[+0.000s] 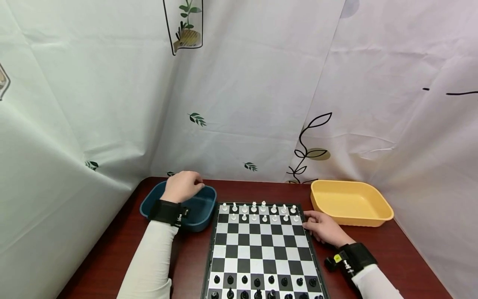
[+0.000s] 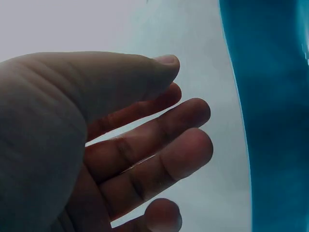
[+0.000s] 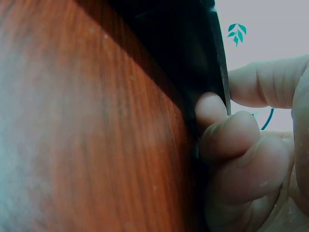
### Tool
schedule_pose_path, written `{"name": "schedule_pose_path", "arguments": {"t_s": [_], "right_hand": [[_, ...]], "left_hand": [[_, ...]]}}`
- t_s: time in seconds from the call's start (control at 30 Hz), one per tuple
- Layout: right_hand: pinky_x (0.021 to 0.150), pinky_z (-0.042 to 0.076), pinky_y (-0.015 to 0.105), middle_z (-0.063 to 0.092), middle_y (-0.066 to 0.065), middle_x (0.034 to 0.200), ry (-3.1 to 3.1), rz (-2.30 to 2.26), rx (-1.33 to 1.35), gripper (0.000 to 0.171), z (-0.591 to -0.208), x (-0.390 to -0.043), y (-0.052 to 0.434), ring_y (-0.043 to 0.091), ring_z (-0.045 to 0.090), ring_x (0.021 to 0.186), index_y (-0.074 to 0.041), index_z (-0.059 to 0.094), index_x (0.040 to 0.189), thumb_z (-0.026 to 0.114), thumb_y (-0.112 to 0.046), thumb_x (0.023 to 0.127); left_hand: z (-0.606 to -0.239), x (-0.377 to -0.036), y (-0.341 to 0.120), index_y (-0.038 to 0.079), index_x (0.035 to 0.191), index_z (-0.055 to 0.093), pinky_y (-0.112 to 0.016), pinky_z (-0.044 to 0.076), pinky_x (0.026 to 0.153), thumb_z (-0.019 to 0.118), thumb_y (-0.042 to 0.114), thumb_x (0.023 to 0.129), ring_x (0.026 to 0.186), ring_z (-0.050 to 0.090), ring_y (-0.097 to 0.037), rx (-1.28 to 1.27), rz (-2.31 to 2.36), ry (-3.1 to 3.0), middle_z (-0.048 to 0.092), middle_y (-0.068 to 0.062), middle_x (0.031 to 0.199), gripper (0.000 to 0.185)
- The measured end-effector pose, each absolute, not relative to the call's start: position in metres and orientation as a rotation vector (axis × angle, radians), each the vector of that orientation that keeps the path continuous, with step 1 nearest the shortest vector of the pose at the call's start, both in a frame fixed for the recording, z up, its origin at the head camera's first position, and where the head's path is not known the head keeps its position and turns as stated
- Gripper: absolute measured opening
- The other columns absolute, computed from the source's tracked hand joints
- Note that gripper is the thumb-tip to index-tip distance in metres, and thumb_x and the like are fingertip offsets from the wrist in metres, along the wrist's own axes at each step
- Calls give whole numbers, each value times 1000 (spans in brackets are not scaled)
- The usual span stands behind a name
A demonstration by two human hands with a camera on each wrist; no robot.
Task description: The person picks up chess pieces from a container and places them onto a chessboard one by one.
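My left hand (image 1: 183,187) is over the blue plastic basin (image 1: 209,207) at the back left, its fingers loosely bent. Nothing shows between thumb and fingers in the left wrist view, where the blue wall of the basin (image 2: 275,116) stands to the right. A black-and-white chessboard (image 1: 255,251) lies on the table, white pieces (image 1: 263,206) in two rows at its far end and black pieces (image 1: 257,283) in two rows at the near end. My right hand (image 1: 325,227) holds the board's right edge near the far corner; thumb and bent fingers (image 3: 229,137) meet at the dark rim (image 3: 193,58).
A yellow plastic basin (image 1: 351,203) stands at the back right, just beyond my right hand. The dark red wooden table (image 1: 407,259) backs onto a pale curtain (image 1: 239,91) with leaf prints, which also hangs along both sides.
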State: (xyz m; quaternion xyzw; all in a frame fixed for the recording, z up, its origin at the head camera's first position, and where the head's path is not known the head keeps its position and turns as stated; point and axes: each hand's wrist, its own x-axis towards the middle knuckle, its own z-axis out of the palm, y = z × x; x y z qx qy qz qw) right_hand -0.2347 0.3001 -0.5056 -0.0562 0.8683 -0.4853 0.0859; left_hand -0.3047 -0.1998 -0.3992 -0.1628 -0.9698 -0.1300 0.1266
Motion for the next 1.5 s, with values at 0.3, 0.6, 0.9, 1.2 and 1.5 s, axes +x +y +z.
{"name": "schedule_pose_path", "arguments": {"t_s": [0.3, 0.6, 0.9, 1.2, 1.5], "right_hand": [[45, 45, 33, 59, 5, 70, 2606, -1426, -168, 62, -505, -235, 300, 20, 54, 52, 12, 54, 152, 77, -16, 101], [45, 45, 33, 59, 5, 70, 2604, -1430, -170, 62, -505, -234, 300, 20, 54, 52, 11, 55, 152, 77, -16, 101], [45, 45, 33, 59, 5, 70, 2597, -1438, -168, 63, -506, -234, 300, 21, 54, 52, 12, 54, 153, 77, -16, 101], [44, 45, 33, 59, 5, 70, 2584, -1451, -176, 63, -506, -234, 301, 20, 54, 52, 12, 54, 153, 77, -16, 101], [45, 46, 33, 60, 5, 70, 2587, -1433, -166, 64, -507, -235, 302, 20, 55, 52, 12, 52, 154, 77, -16, 102]], "left_hand": [[-403, -308, -236, 10, 113, 85, -51, 62, 76, 82, 25, 103, 86, 72, -26, -333, -484, -2937, 80, -10, 106, 19], [-411, -308, -252, 8, 110, 84, -57, 59, 78, 85, 22, 97, 89, 71, -29, -196, -545, -3059, 79, -12, 106, 19], [-423, -311, -263, 8, 104, 84, -59, 59, 79, 95, 21, 85, 90, 70, -30, -85, -585, -3177, 78, -13, 107, 25], [-425, -311, -260, 13, 77, 75, -60, 55, 81, 98, 19, 80, 81, 67, -27, 44, -574, -3237, 73, -6, 84, 24], [-448, -333, -270, 11, 84, 82, -72, 53, 90, 101, 17, 78, 91, 71, -36, 85, -490, -3273, 79, -13, 97, 21]]}}
